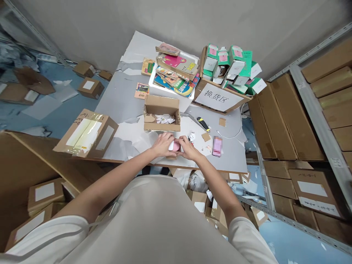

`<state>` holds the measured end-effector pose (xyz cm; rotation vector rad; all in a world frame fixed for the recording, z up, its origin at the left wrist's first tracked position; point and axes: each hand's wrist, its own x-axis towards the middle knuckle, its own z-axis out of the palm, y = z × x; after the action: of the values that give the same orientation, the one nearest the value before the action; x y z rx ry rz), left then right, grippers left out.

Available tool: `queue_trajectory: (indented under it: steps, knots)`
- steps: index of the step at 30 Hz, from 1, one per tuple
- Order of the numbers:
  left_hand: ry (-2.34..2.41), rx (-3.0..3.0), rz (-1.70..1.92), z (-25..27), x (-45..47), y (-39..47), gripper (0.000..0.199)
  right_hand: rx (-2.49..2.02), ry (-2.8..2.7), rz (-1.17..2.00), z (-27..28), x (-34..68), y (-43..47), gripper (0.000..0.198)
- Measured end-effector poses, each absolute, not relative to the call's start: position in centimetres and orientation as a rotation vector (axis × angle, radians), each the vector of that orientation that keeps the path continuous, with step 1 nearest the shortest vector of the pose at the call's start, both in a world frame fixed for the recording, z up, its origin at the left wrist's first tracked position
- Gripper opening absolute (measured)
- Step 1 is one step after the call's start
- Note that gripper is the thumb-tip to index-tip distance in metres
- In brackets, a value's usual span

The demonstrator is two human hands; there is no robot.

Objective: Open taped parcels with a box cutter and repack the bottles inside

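Note:
Near the table's front edge, both my hands hold a small cardboard box with a pink and white item in its top. My left hand is closed around its left side, fingers bent over the edge. On the opposite side my right hand grips it, thumb and fingers pressed against the rim. My fingers cover much of the box, and what the pink item is cannot be made out. Just beyond stands an open cardboard carton with crumpled white paper inside.
A utility knife and a phone lie to the right. A taped carton sits at the left edge. Behind are a white foam box of books and a labelled carton of green boxes. Shelving stands at right.

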<state>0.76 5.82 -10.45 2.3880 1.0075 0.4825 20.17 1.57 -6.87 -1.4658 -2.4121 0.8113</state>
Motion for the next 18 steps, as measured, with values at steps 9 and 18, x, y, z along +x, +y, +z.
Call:
queue_trajectory:
  steps: [9, 18]
  knots:
    - [1.11, 2.346, 0.581, -11.9, -2.0, 5.3, 0.059, -1.608, -2.437, 0.409, -7.7, 20.8, -0.3, 0.028]
    - [1.042, 2.056, 0.646, -14.4, 0.2, 3.8, 0.089, -2.2, -2.423, 0.277, -5.1, 14.5, 1.3, 0.039]
